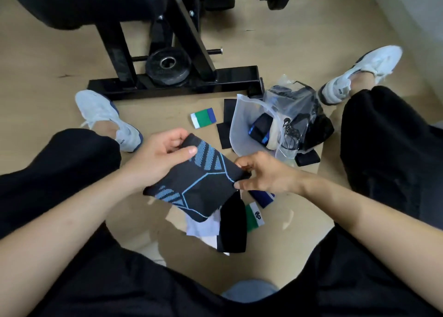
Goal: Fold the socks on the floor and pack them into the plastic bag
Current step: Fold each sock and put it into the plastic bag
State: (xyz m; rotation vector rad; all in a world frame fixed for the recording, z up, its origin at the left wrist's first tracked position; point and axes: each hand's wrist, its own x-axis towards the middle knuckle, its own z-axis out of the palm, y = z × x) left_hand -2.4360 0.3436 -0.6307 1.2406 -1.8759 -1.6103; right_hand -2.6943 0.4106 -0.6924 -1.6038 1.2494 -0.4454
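Holding a black sock with light-blue pattern (199, 182) up off the floor (72, 60), stretched between both hands. Gripping its far end with the left hand (165, 153), thumb pressing across the top and fingers curling underneath. Pinching its right edge with the right hand (266, 173), fingers curled round the fabric. Sitting with the plastic bag (242, 129) lying just beyond the right hand, its mouth gaping toward the hands and folded socks (261, 129) already inside, some dark with blue trim. Facing a folded green, white and blue sock (203, 118) beyond the gap between the hands, just left of the bag, with flat black socks (224, 132) touching the bag's left side. Hovering over a loose heap on the floor below the hands, nearer the body: a black sock (231, 225), a white sock (203, 227) and a green-and-white sock (255, 217). Looking past the left hand at a black weight bench frame (175, 82), well apart from the socks.
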